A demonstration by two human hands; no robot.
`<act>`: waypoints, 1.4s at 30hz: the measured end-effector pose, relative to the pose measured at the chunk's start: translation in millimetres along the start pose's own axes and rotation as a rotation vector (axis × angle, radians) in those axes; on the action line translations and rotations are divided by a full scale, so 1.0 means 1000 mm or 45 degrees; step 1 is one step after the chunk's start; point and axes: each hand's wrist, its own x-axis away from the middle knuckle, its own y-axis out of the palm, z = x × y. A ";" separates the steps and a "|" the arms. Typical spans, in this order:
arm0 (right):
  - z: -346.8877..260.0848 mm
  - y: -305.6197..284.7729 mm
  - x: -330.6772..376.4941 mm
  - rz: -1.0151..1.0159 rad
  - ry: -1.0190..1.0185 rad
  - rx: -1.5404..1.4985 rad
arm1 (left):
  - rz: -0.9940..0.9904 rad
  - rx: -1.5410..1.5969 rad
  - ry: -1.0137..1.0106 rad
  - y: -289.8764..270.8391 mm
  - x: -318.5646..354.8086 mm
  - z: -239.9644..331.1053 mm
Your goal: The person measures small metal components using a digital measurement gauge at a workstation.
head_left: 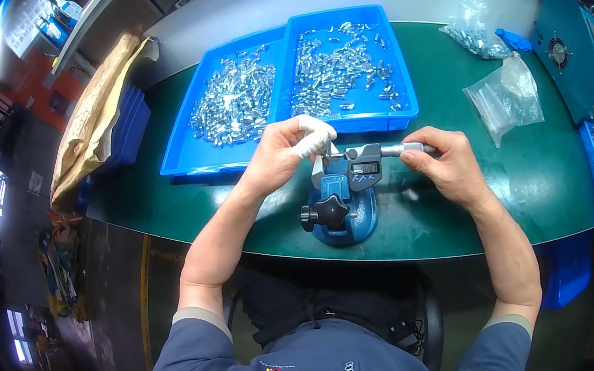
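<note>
Clamped in blue stand (pixel 338 216) at six o'clock on green worktop (pixel 455 227): digital micrometer (pixel 360 165). Left hand (pixel 283 150) pinching small part at anvil; right hand (pixel 448 163) gripping thimble. Beyond, at twelve o'clock, two blue trays (pixel 394 116) heaped with metal parts (pixel 337 68); sorted share impossible to tell.

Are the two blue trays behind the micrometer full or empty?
Neither: both trays hold scattered small metal parts, with bare blue floor showing around them.

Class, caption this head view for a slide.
Both hands, left hand and right hand, work a stand-mounted digital micrometer before blue trays.
</note>
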 end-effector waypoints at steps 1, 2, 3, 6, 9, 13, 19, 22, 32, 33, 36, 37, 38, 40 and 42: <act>0.001 0.000 0.000 0.001 0.000 -0.001 | 0.004 0.000 -0.033 0.001 0.000 0.001; 0.001 0.000 0.000 0.004 -0.008 -0.001 | 0.003 0.000 -0.033 0.001 0.000 0.001; 0.001 0.000 0.000 0.007 -0.016 -0.001 | -0.003 -0.008 -0.017 0.001 0.000 0.001; -0.002 -0.002 0.000 -0.015 0.047 0.011 | -0.010 -0.007 0.010 0.000 0.001 -0.001; -0.002 -0.001 0.000 -0.008 0.036 -0.001 | -0.005 0.002 0.015 0.001 0.002 -0.001; -0.003 -0.002 0.000 -0.019 0.060 -0.001 | -0.006 0.011 0.021 0.000 0.003 0.000; -0.002 -0.001 -0.002 -0.024 0.066 -0.008 | -0.007 0.003 0.024 -0.001 0.004 -0.001; 0.001 -0.003 0.000 -0.021 0.070 0.007 | -0.010 0.010 0.005 0.000 0.002 -0.003; 0.002 -0.002 -0.002 -0.021 0.053 0.012 | -0.012 0.004 0.024 -0.001 0.003 -0.006; 0.002 -0.002 -0.002 -0.022 0.050 0.015 | -0.001 0.017 0.017 -0.001 0.003 -0.008; 0.002 -0.002 -0.002 -0.021 0.045 0.024 | 0.014 0.032 -0.004 0.000 0.003 -0.009; 0.002 -0.002 -0.002 -0.021 0.046 0.024 | 0.019 0.036 -0.017 0.000 0.003 -0.009; 0.002 -0.002 -0.002 -0.018 0.038 0.020 | 0.019 0.036 -0.018 0.000 0.003 -0.009; 0.002 -0.002 -0.002 -0.016 0.031 0.017 | 0.002 0.015 -0.007 0.000 0.002 -0.010; 0.002 -0.002 -0.002 -0.013 0.030 0.012 | -0.002 0.013 -0.020 0.000 0.002 -0.009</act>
